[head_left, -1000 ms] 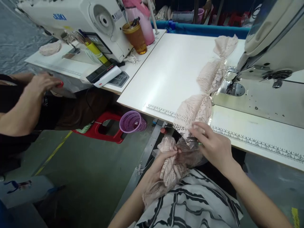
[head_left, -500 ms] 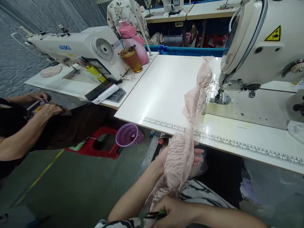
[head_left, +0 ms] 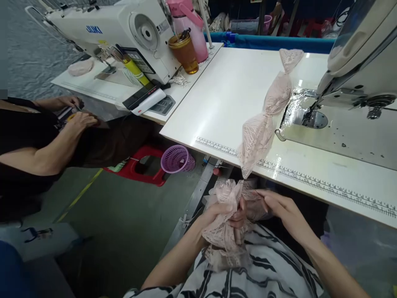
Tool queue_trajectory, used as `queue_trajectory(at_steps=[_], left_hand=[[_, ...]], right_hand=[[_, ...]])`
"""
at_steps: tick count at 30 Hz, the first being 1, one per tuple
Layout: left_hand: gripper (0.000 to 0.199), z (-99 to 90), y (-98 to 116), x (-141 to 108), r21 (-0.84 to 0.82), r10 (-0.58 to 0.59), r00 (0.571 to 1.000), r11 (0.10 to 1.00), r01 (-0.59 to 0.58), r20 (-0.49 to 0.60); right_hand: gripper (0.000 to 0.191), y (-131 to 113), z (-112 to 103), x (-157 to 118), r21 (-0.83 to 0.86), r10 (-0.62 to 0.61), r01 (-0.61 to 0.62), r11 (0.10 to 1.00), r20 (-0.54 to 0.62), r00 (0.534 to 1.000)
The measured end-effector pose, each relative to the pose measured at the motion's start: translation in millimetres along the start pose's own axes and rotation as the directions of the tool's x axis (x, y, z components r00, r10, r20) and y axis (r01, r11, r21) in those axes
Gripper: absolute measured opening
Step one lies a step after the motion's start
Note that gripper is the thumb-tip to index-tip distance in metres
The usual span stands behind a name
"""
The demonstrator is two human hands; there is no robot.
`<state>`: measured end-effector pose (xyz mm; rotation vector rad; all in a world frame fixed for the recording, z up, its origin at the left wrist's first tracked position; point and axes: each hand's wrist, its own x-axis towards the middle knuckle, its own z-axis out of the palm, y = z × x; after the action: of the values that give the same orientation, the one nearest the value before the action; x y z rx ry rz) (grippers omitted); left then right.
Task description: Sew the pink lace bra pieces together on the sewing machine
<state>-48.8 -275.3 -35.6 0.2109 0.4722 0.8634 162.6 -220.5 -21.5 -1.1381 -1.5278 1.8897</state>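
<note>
Pale pink lace pieces (head_left: 256, 138), joined end to end at narrow points, run from the tabletop down over its front edge. In my lap, my left hand (head_left: 228, 215) is closed round a bunched lace piece (head_left: 223, 234). To its right, just below the table edge, my right hand (head_left: 281, 207) pinches a stretch of the lace with thumb and fingertips. The sewing machine's needle area (head_left: 313, 118) stands to the right of the lace, apart from both hands.
A ruler strip (head_left: 294, 176) lines the front edge of the white table (head_left: 223, 95). To the left are a second sewing machine (head_left: 124, 35), an amber cup (head_left: 185, 54), a pink flask (head_left: 194, 31), a purple basket (head_left: 175, 159) and a red stool (head_left: 136, 169). A co-worker (head_left: 40, 136) sits there.
My left hand has gone from lying open under the lace to gripping it. My right hand has moved up and right to the lace; the green-handled tool it held is out of sight. The view has shifted.
</note>
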Motion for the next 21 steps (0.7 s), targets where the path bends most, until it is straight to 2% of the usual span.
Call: queue_trajectory(at_steps=[2,4,9,12,16,18,19,20,21], left_hand=[[0.031,1.5,-1,-3,0.011,-0.013,1.0,1.0,0.013,-0.015],[0.028,2.9,-1,-4,0.023,-0.026,0.999,0.999,0.026,-0.028],[0.028,4.0,-1,-4,0.039,-0.042,0.998,0.998,0.043,-0.036],[0.029,2.9,-2,-4,0.043,-0.04,0.999,0.998,0.041,-0.036],[0.028,-0.8,-3,-5,0.026,-0.011,0.998,1.0,0.013,-0.068],[0.03,-3.5,-2,-4,0.0,0.018,0.994,1.0,-0.018,-0.105],[0.032,-5.1,-2,-3,-0.015,0.034,0.991,0.999,-0.036,-0.126],[0.033,-6.7,-1,-2,-0.028,0.047,0.988,0.998,-0.052,-0.149],[0.035,-8.3,0,-1,-0.039,0.058,0.983,0.997,-0.065,-0.173]], right_hand=[[0.049,12,4,13,-0.011,0.04,-0.04,0.999,-0.028,0.999],[0.052,15,11,25,0.025,0.057,-0.057,0.998,0.002,0.998],[0.053,0,24,42,0.107,0.013,-0.02,0.994,0.07,0.997],[0.051,-5,28,47,0.102,-0.01,0.002,0.995,0.081,0.997],[0.049,-5,29,39,0.073,-0.015,0.014,0.997,0.01,1.0],[0.043,-8,26,30,-0.044,-0.113,0.113,0.993,-0.006,0.994],[0.038,-11,24,26,-0.146,-0.21,0.207,0.967,-0.005,0.978],[0.032,-15,20,23,-0.276,-0.332,0.319,0.907,-0.001,0.943],[0.029,-21,16,23,-0.427,-0.45,0.411,0.806,0.01,0.893]])
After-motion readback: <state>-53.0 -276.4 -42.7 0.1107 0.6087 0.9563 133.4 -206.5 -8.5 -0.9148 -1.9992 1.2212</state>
